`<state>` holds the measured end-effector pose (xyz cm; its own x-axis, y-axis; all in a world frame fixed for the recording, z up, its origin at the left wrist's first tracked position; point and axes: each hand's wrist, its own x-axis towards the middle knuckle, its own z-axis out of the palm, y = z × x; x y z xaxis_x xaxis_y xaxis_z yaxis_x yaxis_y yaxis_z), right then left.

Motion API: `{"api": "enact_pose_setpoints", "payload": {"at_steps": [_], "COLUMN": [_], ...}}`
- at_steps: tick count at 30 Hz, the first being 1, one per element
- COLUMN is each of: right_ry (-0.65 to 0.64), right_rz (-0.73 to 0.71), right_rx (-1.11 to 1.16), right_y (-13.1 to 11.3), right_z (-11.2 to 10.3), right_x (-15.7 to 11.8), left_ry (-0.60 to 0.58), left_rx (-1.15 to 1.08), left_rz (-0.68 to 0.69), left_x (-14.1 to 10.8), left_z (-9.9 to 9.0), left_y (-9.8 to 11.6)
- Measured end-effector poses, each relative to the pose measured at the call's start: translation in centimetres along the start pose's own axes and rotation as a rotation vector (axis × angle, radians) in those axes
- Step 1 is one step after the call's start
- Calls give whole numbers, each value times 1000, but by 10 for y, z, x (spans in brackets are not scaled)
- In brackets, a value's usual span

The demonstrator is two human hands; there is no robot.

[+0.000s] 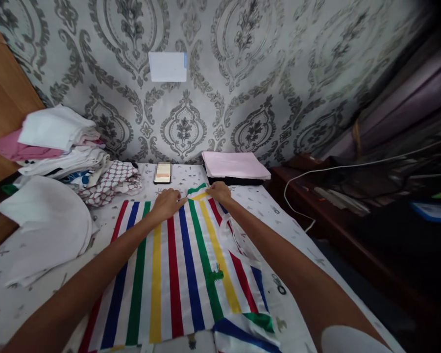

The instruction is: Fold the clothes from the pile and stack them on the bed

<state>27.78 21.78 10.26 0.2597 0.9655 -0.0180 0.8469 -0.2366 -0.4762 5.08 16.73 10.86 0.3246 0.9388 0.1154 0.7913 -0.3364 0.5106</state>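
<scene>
A striped cloth (174, 274) in red, blue, green, yellow and white lies spread on the patterned white bed surface (286, 274), with a small green motif at its lower right. At its far edge, my left hand (168, 203) is closed on the fabric, thumb pointing right. My right hand (219, 191) pinches the same far edge a little to the right, where a short green and yellow part is turned up between the hands. White ties or straps lie by the cloth's right side, under my right forearm. The near right corner is folded over.
Piled clothes (62, 142) and a round white fabric piece (47, 225) lie at the left. A phone (162, 173) and folded pink cloth (237, 165) are near the wall. A white cable (327, 168) crosses the dark furniture at right.
</scene>
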Motion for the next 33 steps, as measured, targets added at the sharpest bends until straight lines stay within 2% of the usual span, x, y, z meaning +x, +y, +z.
{"api": "enact_pose_setpoints", "payload": {"at_steps": [3,7,14,20,24,29,33], "right_ry": [46,114,1,-17,22,57,68], "right_rz": [-57,-161,-279,-363,-390,-399,-382], "right_rx": [123,363,800,980,991,889,730], "right_y": [8,18,24,25,29,31,31], "right_z": [5,12,23,26,32,36,28], "right_x": [-4,-6,-2,10,13,15,24], "left_ry": [21,44,37,-6,-41,23,60], "left_rx": [-73,-246,-688,-904,-884,-717,-541], "left_rz": [-76,-108,-100,-10,12,28,74], "left_x": [30,50,60,63,67,76,75], "left_z": [21,33,34,25,22,26,23], "left_y": [13,13,6,2,-8,-19,-21]}}
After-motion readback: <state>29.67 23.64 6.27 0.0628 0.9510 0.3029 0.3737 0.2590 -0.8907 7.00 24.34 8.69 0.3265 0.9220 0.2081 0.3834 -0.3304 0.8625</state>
